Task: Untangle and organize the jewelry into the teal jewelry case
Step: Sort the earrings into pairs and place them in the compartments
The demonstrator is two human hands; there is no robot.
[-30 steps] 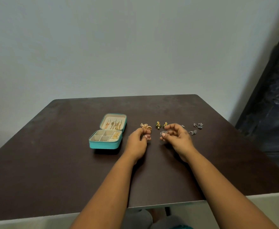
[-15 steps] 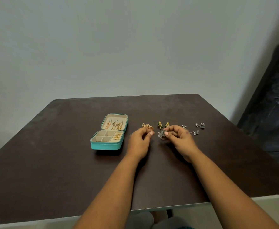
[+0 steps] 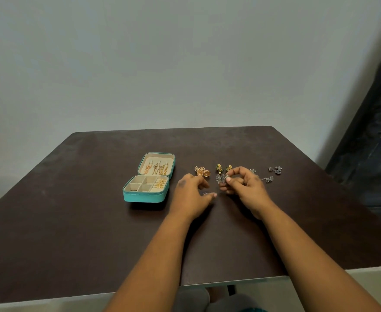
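Observation:
The teal jewelry case (image 3: 143, 197) lies open on the dark table, gold chains hanging in its lid and gold pieces in one tray compartment. My right hand (image 3: 244, 188) pinches a silver filigree earring (image 3: 221, 178) between thumb and forefinger, just above the table. My left hand (image 3: 192, 194) hovers to its left, fingers curled, with a small silver piece (image 3: 205, 194) at its fingertips. Behind the hands lie gold bell earrings (image 3: 202, 172), green-and-yellow earrings (image 3: 223, 168) and silver earrings (image 3: 275, 170).
The dark brown table (image 3: 72, 233) runs to a pale front edge near my body and meets a plain grey wall at the back. A dark object (image 3: 376, 143) stands on the floor to the right of the table.
My hands have drawn apart. The right hand keeps the silver earring raised, while the left hand has dropped lower and nearer to me with a small silver piece at its fingertips.

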